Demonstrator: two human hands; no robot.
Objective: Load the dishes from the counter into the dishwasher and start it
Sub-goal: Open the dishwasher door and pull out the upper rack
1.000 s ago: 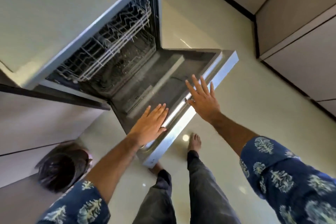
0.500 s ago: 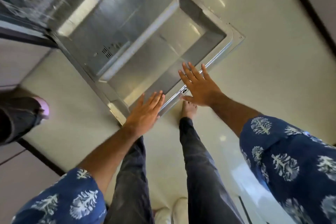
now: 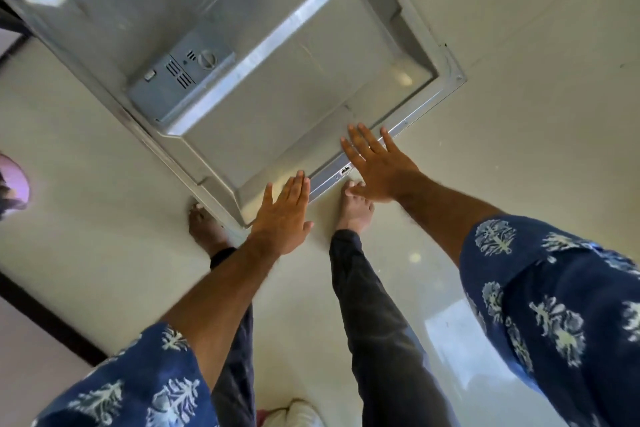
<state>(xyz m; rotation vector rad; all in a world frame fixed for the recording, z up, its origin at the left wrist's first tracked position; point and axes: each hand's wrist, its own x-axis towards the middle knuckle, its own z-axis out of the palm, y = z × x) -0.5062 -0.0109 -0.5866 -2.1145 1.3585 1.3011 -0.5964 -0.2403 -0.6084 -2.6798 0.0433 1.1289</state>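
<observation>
The dishwasher door (image 3: 304, 87) lies folded down flat, its steel inner face up, with the grey detergent dispenser (image 3: 180, 73) on its left side. My left hand (image 3: 282, 218) hovers with straight fingers over the door's near corner. Further right, my right hand (image 3: 379, 163) is spread flat over the door's front edge (image 3: 398, 130). Whether either palm touches the metal cannot be told. Both hands hold nothing. The racks and any dishes are out of view.
My bare feet (image 3: 355, 210) stand on the pale glossy floor (image 3: 519, 114) just below the door's front edge. Another person's head (image 3: 12, 184) shows at the far left edge. A dark plinth strip (image 3: 52, 322) runs along the lower left. White footwear (image 3: 294, 412) lies behind me.
The view has tilted down from the open dishwasher and its racks to the lowered door and floor. Both hands stayed spread at the door's front edge as it went down flat.
</observation>
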